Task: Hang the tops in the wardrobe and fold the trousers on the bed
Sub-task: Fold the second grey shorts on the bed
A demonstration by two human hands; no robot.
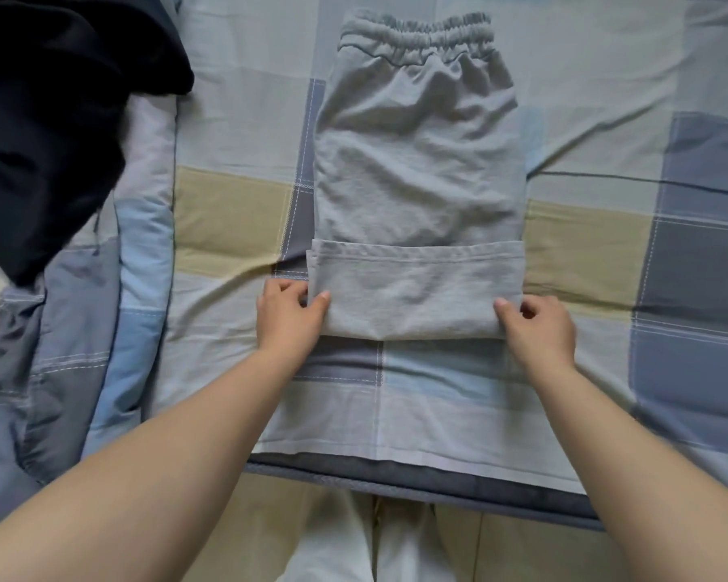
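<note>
Left fingers: the left hand (pixel 288 315) pinches the left end of the fold, thumb on top of the cloth and the other fingers curled at its edge.
Right fingers: the right hand (pixel 536 325) grips the right end of the same fold in the same way, thumb on top.
Trousers: the grey trousers (pixel 417 174) lie flat on the bed (pixel 438 405), the waistband (pixel 415 35) far from the person and the leg end turned up over the legs.
Step in hand: folding the trousers, it seems; one short fold is made at the near end.
Next move: probably both hands must carry the fold together toward the waistband, keeping the edges level.
Beside: a dark garment (pixel 51 119) lies at the left, well apart.
</note>
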